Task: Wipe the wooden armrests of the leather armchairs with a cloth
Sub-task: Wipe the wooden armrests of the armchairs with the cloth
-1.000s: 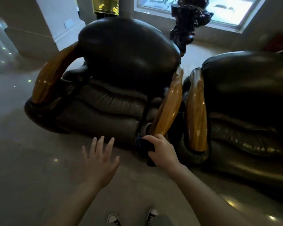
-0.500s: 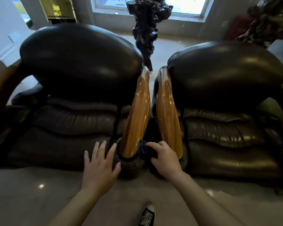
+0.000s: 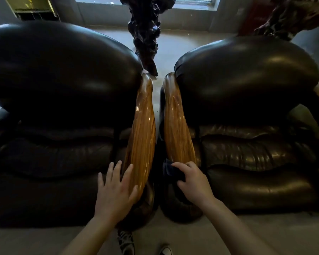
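Two armchairs [image 3: 63, 107], two armrests between them: my right hand [image 3: 193, 183] presses one cloth [image 3: 170, 171] on the right armrest [image 3: 177, 129]; left hand [image 3: 115, 190] spread beside it.

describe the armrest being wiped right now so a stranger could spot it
Two dark leather armchairs stand side by side, their glossy wooden armrests nearly meeting in the middle. It is the right one of that pair, the armrest. Only it has the right hand pressing a dark cloth on its near end.
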